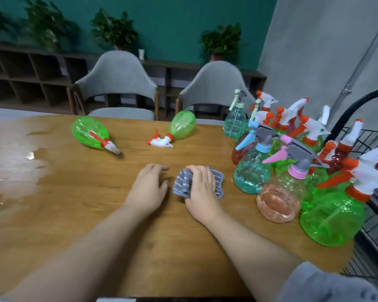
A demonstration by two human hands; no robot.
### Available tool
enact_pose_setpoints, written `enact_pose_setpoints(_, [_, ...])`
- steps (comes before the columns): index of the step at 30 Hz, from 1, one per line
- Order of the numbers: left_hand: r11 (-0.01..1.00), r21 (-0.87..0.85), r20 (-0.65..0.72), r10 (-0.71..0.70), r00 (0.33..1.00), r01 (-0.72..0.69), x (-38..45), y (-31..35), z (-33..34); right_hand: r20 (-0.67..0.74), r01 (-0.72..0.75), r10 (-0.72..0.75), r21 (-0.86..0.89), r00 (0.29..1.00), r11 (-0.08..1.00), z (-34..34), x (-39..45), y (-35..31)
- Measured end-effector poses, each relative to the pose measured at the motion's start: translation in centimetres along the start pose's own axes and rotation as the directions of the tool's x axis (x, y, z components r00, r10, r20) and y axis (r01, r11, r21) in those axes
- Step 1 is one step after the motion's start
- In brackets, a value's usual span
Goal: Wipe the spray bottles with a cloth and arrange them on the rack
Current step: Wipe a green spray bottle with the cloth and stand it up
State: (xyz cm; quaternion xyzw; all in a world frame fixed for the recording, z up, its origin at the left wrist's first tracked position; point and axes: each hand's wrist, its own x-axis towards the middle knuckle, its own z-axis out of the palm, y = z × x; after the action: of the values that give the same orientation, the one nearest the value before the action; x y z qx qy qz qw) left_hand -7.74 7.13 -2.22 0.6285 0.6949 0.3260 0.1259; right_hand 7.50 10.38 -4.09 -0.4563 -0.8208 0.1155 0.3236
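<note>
Cloth (198,182), grey ribbed, bunched under right hand (202,190), grip seemingly curled; left hand (147,188) relaxed.

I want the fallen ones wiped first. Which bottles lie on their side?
The two green bottles at the far middle of the table. All the others stand upright in the cluster on the right.

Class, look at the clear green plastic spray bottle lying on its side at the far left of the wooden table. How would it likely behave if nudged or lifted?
The clear green plastic spray bottle looks empty, so probably light. Its rounded body lies on the wooden table, so a nudge would likely roll it, though the trigger head may stop it.
</note>
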Motion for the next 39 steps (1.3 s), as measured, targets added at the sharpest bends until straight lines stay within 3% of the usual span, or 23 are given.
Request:
enact_pose_setpoints(5, [0.991, 0.113, -0.014, -0.068, 0.998, 0.069, 3.1, -1.6, -0.1, 0.068, -0.087, 0.082, 0.071, 0.994, 0.994, -0.2, 0.8, 0.6])
enact_pose_setpoints(10, [0.955, 0.250, 0.047, -0.176, 0.983, 0.160, 7.1, -1.8, 0.4, 0.013, -0.094, 0.094, 0.021, 0.996, 0.995, -0.1, 1.1, 1.1])
enact_pose_setpoints(15, [0.942, 0.260, 0.074, -0.239, 0.968, 0.213, 11.2, -2.3, 0.6, -0.018, -0.139, 0.143, 0.147, 0.990, 0.979, 0.3, 1.2, 1.6])
enact_pose_setpoints(22, [0.920, 0.376, 0.207, -0.199, 0.958, 0.110, 15.1, -2.3, 1.4, 0.014, -0.160, 0.162, 0.242, 0.987, 0.957, 0.2, 1.3, 1.8])
enact_pose_setpoints(30, [0.701, 0.707, 0.311, -0.185, 0.932, -0.097, 16.7, -1.6, 1.1, 0.076, -0.177, 0.162, 0.253, 0.984, 0.951, -0.3, 1.2, 1.4])
enact_pose_setpoints(39, [0.746, 0.646, 0.321, -0.071, 0.944, -0.164, 13.9, -0.7, 0.0, 0.063, -0.184, 0.173, 0.272, 0.983, 0.945, -0.7, 1.1, 1.0])
